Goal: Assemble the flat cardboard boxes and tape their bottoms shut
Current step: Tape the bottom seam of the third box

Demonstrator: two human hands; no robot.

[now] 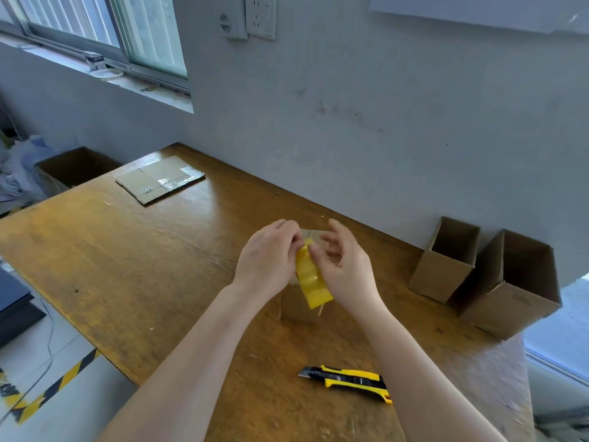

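Box (299, 309) below tape (310, 279); left grip (266, 260) pinches tape (right grip (347, 269) half-open).

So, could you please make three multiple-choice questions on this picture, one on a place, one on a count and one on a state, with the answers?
1. Where does the yellow-and-black plastic utility knife lie on the brown wooden table?
A. on the tabletop, towards the near side
B. inside an open box
C. on the windowsill

2. How many open brown cardboard boxes stand at the table's right end?
A. one
B. two
C. four

3. In what state is the taped brown cardboard piece at the table's far left corner?
A. folded flat
B. set up as an open box
C. standing on its edge

Answers:
1 A: the knife rests on bare wood, closer to the camera than anything else on the table.
2 B: a narrow box and a wider box stand side by side.
3 A: it lies flat on the tabletop.
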